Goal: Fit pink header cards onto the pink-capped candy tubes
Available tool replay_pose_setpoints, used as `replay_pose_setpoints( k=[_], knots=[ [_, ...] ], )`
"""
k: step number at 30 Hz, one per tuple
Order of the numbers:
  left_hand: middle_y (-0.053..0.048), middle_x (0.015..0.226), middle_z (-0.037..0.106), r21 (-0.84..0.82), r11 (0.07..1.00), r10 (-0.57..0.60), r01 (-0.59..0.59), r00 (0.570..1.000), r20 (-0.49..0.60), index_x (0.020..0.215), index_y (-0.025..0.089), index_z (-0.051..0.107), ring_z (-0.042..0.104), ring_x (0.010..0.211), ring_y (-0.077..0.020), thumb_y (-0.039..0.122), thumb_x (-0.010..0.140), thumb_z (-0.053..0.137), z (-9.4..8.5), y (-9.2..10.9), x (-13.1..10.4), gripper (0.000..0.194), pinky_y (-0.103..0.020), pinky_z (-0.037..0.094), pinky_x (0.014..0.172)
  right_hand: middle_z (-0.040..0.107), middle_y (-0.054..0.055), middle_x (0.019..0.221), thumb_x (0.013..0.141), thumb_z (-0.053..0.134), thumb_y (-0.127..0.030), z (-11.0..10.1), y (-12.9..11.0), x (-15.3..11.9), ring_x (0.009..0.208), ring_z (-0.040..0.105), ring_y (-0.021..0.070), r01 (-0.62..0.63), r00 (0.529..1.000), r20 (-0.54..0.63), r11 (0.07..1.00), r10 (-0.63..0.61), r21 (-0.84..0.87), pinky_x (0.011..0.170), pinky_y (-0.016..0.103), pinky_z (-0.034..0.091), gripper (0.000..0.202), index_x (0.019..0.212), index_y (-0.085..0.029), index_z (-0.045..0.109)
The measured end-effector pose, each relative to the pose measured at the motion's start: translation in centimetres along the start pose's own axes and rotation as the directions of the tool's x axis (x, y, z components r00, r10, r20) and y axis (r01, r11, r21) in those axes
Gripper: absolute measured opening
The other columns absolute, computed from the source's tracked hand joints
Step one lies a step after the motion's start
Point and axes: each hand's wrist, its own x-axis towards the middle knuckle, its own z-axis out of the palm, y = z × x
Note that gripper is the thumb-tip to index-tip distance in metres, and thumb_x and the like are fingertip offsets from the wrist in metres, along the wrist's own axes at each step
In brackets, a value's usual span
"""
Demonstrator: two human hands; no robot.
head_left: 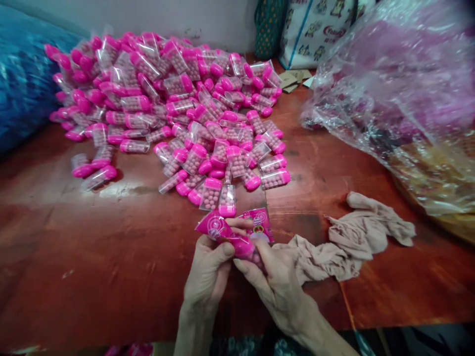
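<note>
Close to the table's front, my left hand (210, 269) is closed, its thumb pressing a shiny pink printed wrapper (213, 225) against the end of a small container. My right hand (278, 272) grips that pink-capped candy container (243, 246), whose small pinkish balls show between the fingers. More of the printed pink film (262, 220) sticks out beyond the right fingers; whether it is the same wrapper I cannot tell. Just past my hands lies another clear container (227, 198) with its pink cap toward me. Behind it spreads a large heap of similar containers (193, 106).
A crumpled beige cloth (352, 237) lies right of my hands on the reddish-brown table (111, 257). Clear plastic bags (401, 89) with pink contents bulge at the right, a blue bag (29, 74) at the left. A printed white bag (315, 34) and cardboard pieces (293, 79) are behind.
</note>
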Motion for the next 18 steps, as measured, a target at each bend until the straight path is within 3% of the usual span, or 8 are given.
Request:
replay_pose_setpoints(
  k=[5, 8, 14, 18],
  knots=[
    [-0.010, 0.093, 0.066, -0.037, 0.999, -0.023, 0.026, 0.996, 0.088, 0.076, 0.018, 0.073, 0.057, 0.100, -0.0288, 0.043, 0.066, 0.070, -0.19, -0.19, -0.17, 0.027, -0.039, 0.047, 0.085, 0.060, 0.001, 0.073, 0.091, 0.045, -0.030, 0.50, -0.13, -0.09, 0.058, 0.056, 0.0130, 0.019, 1.000, 0.017, 1.000, -0.019, -0.011, 0.056, 0.022, 0.046, 0.018, 0.101, -0.017, 0.053],
    [-0.010, 0.087, 0.068, 0.001, 1.000, -0.013, 0.013, 0.996, 0.094, 0.077, 0.018, 0.073, 0.056, 0.102, -0.0307, 0.047, 0.064, 0.070, -0.12, -0.29, -0.23, 0.031, -0.042, 0.045, 0.088, 0.061, 0.001, 0.071, 0.092, 0.044, -0.030, 0.66, -0.31, 0.06, 0.056, 0.057, 0.0129, 0.018, 1.000, 0.010, 0.999, -0.017, -0.041, 0.054, 0.022, 0.047, 0.018, 0.098, -0.016, 0.054],
    [-0.010, 0.086, 0.070, 0.067, 0.996, 0.052, -0.061, 0.991, 0.126, 0.079, 0.018, 0.073, 0.052, 0.110, -0.0324, 0.044, 0.067, 0.069, 0.00, 0.03, -0.31, 0.029, -0.045, 0.033, 0.100, 0.065, 0.006, 0.074, 0.093, 0.040, -0.032, 1.13, -0.23, -0.02, 0.062, 0.062, 0.0160, 0.116, 0.986, -0.103, 0.982, -0.132, -0.146, 0.057, 0.024, 0.049, 0.023, 0.095, -0.014, 0.055],
    [-0.013, 0.099, 0.068, 0.024, 0.999, -0.050, 0.046, 0.979, 0.199, 0.084, 0.016, 0.073, 0.051, 0.112, -0.0337, 0.037, 0.074, 0.064, -0.24, -0.09, -0.70, 0.025, -0.045, 0.041, 0.092, 0.066, 0.002, 0.075, 0.091, 0.046, -0.027, 1.05, -0.34, -0.59, 0.062, 0.063, 0.0147, 0.062, 0.995, -0.076, 0.998, -0.063, -0.016, 0.055, 0.021, 0.049, 0.024, 0.111, -0.016, 0.051]
  ],
)
